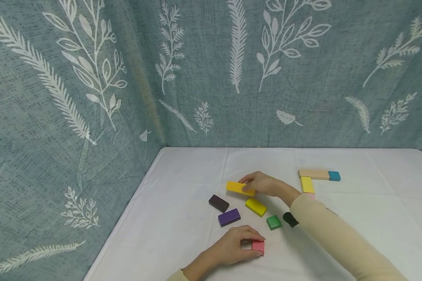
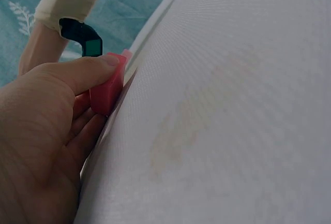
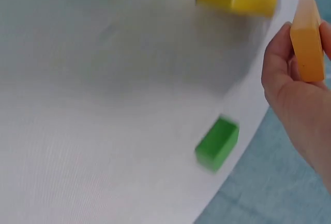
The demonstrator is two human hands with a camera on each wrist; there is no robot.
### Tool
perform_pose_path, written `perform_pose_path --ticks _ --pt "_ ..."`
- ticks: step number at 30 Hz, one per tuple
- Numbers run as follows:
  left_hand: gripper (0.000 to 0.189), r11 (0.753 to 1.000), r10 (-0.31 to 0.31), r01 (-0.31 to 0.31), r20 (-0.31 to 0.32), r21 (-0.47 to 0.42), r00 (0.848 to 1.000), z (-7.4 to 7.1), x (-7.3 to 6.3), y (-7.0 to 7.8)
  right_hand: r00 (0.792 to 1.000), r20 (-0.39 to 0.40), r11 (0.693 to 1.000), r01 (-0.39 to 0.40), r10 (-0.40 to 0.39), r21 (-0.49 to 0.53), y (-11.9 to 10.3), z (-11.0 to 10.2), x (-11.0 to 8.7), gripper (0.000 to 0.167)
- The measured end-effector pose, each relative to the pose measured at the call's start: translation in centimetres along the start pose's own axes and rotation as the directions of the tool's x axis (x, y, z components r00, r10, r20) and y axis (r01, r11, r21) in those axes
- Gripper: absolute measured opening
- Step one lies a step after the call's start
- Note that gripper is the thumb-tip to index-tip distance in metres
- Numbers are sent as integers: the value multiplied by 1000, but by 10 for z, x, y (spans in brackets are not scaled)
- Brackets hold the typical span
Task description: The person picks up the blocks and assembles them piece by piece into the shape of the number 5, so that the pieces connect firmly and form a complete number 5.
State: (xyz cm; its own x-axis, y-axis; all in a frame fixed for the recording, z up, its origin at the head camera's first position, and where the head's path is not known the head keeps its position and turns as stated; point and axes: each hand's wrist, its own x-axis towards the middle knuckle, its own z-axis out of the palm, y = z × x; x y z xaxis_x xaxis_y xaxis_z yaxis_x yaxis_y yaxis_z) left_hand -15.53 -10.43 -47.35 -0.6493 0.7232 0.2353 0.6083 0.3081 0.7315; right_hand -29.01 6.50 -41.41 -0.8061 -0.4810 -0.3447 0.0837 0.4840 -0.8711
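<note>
My left hand [image 1: 232,246] pinches a pink block [image 1: 258,247] between thumb and fingers near the front of the table. In the left wrist view the thumb lies over the top of this block [image 2: 108,85], whose lower edge is right at the white cloth. Farther back, my right hand [image 1: 261,183] grips a long orange-yellow block [image 1: 236,187] by its right end, raised over the cloth. The right wrist view shows that block [image 3: 307,43] between the thumb and fingers. Just in front of it lies a yellow block [image 1: 256,207].
A dark brown block [image 1: 219,203], a purple block [image 1: 229,217] and a green block [image 1: 274,222] lie between the hands. A light green block [image 3: 217,144] lies beyond the right hand. At right, a beige block [image 1: 313,174] adjoins a blue block [image 1: 334,176] and another yellow block [image 1: 307,184].
</note>
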Motion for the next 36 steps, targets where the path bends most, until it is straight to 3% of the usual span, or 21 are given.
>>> perform_pose_path --ticks 6,15,24,36 --pt "27 1000 3 -3 -7 11 1000 1 -1 -1 999 51 999 -19 18 32 7 -30 -14 38" --pt "27 1000 3 -3 -14 23 1000 1 0 -1 997 79 999 13 -17 47 26 -68 -40 41" --pt "28 1000 6 -6 -21 16 1000 2 -1 0 997 81 1000 5 -7 21 41 -94 -63 47" --pt "28 1000 20 -20 -31 17 999 2 0 -1 996 87 997 -42 37 59 63 -126 -97 51"
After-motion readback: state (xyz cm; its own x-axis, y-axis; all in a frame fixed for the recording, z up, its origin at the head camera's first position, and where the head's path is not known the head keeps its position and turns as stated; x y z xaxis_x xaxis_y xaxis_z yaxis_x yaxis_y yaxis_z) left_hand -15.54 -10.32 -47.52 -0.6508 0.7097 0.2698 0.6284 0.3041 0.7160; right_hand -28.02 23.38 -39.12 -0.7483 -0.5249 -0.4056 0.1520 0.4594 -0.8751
